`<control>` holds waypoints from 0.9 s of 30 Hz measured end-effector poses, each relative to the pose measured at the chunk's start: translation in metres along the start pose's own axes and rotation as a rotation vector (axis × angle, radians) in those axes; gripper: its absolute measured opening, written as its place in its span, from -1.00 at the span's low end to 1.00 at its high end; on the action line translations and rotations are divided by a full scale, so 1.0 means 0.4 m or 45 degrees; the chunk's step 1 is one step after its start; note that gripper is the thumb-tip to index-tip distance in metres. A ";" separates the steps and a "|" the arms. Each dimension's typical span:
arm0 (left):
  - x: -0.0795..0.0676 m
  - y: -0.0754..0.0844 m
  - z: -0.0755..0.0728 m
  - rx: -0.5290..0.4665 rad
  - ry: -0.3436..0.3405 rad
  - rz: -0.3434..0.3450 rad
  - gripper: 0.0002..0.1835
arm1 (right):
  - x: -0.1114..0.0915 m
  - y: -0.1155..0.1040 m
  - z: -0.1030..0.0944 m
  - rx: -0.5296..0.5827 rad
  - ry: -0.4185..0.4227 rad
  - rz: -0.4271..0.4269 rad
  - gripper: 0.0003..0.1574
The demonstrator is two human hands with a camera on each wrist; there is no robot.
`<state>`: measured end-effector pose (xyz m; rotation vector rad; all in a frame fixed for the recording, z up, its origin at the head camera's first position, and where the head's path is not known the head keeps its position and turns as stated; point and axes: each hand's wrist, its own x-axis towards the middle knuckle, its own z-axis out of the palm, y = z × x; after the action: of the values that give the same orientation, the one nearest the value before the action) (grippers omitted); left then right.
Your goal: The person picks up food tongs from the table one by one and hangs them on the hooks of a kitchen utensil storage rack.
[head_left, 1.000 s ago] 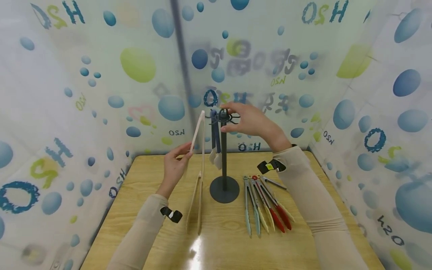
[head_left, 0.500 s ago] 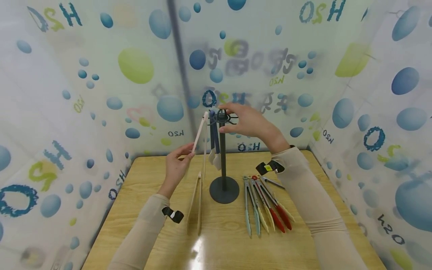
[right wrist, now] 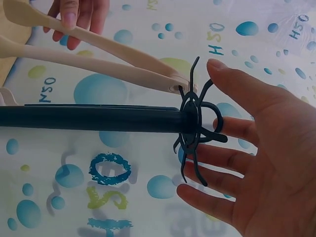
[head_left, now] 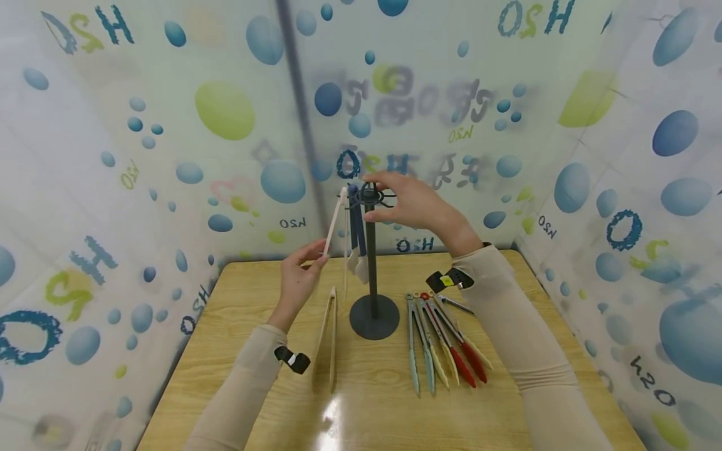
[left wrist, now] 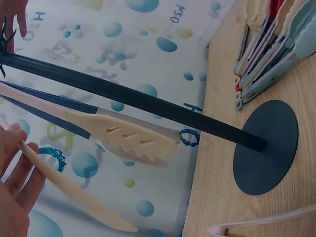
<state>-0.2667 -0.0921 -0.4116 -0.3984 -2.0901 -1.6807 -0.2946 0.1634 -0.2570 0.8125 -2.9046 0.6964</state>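
Note:
My left hand [head_left: 299, 282] pinches one arm of a pair of cream-coloured tongs [head_left: 335, 222]. Their joined top is at a hook of the black stand [head_left: 372, 269], and the jaws point down and apart. In the right wrist view, a hook end meets the hole at the tongs' hinge [right wrist: 177, 88]. My right hand [head_left: 420, 202] holds the stand's top, with thumb and fingers spread around the hook ring [right wrist: 190, 123]. Blue-handled tongs [head_left: 355, 228] with pale heads hang just beside the cream ones.
Another cream pair of tongs [head_left: 333, 338] lies on the wooden table [head_left: 254, 388], left of the stand's round base [head_left: 375, 317]. To the right, several tongs with teal, cream and red tips [head_left: 445, 351] lie in a fan. Patterned curtains [head_left: 225, 113] enclose the table.
The top of the cream tongs has moved slightly right, closer to the stand and its hook, with my left hand following. My right hand stays at the stand's top.

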 end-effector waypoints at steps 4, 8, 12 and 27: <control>-0.001 -0.002 0.009 -0.016 -0.007 -0.011 -0.68 | -0.001 -0.002 0.000 0.007 0.001 0.005 0.00; -0.001 -0.006 0.019 -0.026 -0.008 -0.014 -0.68 | -0.004 -0.004 0.000 0.012 -0.002 0.014 0.00; 0.003 -0.028 0.031 -0.054 -0.028 -0.021 -0.68 | -0.005 -0.004 0.000 0.011 -0.007 0.017 0.00; 0.023 -0.111 0.062 -0.091 -0.027 0.029 -0.66 | -0.004 -0.004 0.000 0.031 -0.008 0.021 0.00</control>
<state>-0.2995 -0.0783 -0.4490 -0.4622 -2.0367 -1.7493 -0.2924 0.1627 -0.2565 0.7951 -2.9174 0.7329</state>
